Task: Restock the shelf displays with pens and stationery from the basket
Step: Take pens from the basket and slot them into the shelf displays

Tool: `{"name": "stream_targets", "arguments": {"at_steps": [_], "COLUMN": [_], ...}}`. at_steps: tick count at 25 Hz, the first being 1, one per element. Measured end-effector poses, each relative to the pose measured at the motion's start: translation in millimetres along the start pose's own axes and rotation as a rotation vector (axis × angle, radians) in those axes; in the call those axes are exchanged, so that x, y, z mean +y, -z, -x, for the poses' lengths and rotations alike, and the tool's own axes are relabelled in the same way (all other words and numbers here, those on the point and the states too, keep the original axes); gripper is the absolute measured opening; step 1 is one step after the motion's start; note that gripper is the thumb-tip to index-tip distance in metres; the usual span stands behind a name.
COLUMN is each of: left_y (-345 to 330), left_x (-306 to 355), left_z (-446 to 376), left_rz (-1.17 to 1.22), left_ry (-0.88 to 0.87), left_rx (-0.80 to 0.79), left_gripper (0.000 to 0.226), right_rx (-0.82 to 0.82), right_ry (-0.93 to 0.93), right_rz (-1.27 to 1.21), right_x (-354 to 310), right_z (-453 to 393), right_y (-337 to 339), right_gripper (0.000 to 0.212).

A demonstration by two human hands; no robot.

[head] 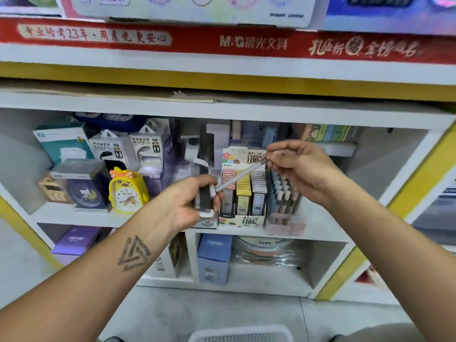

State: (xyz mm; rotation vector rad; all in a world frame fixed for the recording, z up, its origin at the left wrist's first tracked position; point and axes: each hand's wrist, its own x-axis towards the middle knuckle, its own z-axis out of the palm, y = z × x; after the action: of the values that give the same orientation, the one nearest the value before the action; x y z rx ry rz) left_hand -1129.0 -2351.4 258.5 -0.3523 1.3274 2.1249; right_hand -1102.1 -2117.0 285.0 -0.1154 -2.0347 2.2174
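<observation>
A person is restocking a stationery shelf (pixel 74 215). The right hand (pixel 299 166) is pinching one end of a grey pen (pixel 240 175) between thumb and fingertips, holding it slantwise before the lead display (pixel 243 191). The left hand (pixel 187 203) is gripping a dark box (pixel 204 198), its fingers curled round it, beside the pen's lower end. The pen looks light, stiff and smooth; a mid-barrel hold should steady it best. The basket (pixel 240 334) is waiting below.

basket (pixel 240 334) cut off by bottom edge, contents not visible. pen rack (pixel 283 193) right of lead boxes blurred. Top-shelf boxes (pixel 192 7) cropped, print unreadable.
</observation>
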Motion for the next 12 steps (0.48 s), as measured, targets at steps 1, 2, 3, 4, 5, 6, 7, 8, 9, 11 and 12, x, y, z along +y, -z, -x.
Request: {"name": "stream_targets", "arguments": {"at_steps": [1,2,3,4,5,6,7,8,9,11,12], "left_y": [-4.5,-10.8,-16.6,-22.5,-28.1,-33.6,-38.3,-42.0,-44.8,-50.1,-52.1], "left_x": [-2.8,-6.4,-9.7,-13.5,-17.5,-21.7,-25.7,-28.9,-31.4,-36.1,-38.1], "left_z": [-0.2,-1.5,-3.0,-4.4,-5.6,-7.2,-9.3,-11.2,-12.8,-16.6,-17.9], "left_rz": [-0.02,-0.04,-0.063,-0.088,-0.11,-0.128,-0.143,-0.157,-0.168,-0.173,-0.171], "left_ry": [0.006,0.011,0.014,0.02,0.026,0.034,0.037,0.034,0.026,0.019,0.019], "left_rx": [-0.037,-0.07,-0.098,-0.126,-0.152,-0.171,-0.18,-0.183,-0.184,-0.185,-0.185], "left_gripper": [0.006,0.005,0.004,0.003,0.002,0.003,0.004,0.005,0.005,0.005,0.005], "right_rx": [0.028,0.066,0.105,0.142,0.174,0.198,0.214,0.22,0.223,0.224,0.219], "right_ry": [0.034,0.08,0.133,0.182,0.225,0.261,0.294,0.324,0.352,0.396,0.412], "right_rz": [-0.012,0.004,0.044,0.096,0.158,0.229,0.302,0.368,0.426,0.535,0.588], "right_x": [-2.0,-4.5,-7.3,-9.9,-12.3,-14.8,-16.8,-18.2,-18.8,-17.1,-14.1], "right_z": [2.7,6.4,10.0,13.8,17.2,20.4,23.4,26.0,28.4,33.8,36.2], "right_y": [8.8,18.2,27.1,35.1,42.3,49.2,55.8,61.5,66.5,75.5,78.9], "right_gripper": [0.02,0.019,0.018,0.017,0.015,0.013,0.011,0.009,0.009,0.011,0.012]}}
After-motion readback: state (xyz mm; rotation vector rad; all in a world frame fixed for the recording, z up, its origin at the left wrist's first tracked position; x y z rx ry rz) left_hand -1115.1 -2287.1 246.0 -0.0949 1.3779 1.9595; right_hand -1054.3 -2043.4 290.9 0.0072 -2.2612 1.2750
